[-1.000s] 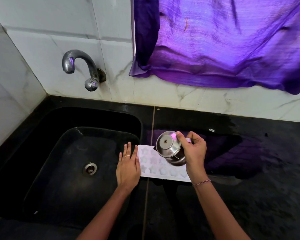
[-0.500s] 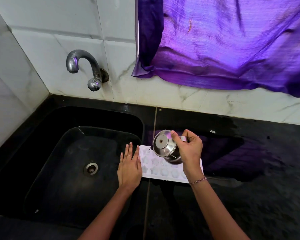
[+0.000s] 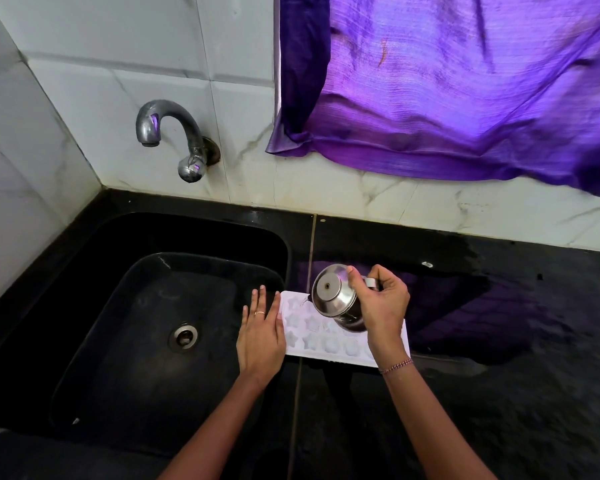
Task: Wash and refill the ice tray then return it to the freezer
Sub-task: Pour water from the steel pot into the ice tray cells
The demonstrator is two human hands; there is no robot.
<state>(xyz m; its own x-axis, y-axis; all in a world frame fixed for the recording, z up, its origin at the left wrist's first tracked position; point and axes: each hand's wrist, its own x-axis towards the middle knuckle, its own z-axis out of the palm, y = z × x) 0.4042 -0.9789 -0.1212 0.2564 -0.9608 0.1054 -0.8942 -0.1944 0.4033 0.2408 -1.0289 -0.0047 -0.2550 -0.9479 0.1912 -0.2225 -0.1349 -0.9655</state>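
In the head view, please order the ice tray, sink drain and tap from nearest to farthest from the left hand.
1. The ice tray, just right of the left hand.
2. The sink drain, off to its left.
3. The tap, far up and left.

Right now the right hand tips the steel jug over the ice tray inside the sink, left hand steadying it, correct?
No: the head view shows the ice tray on the counter beside the sink, not inside it. The right hand tips the steel jug over it, left hand at its end.
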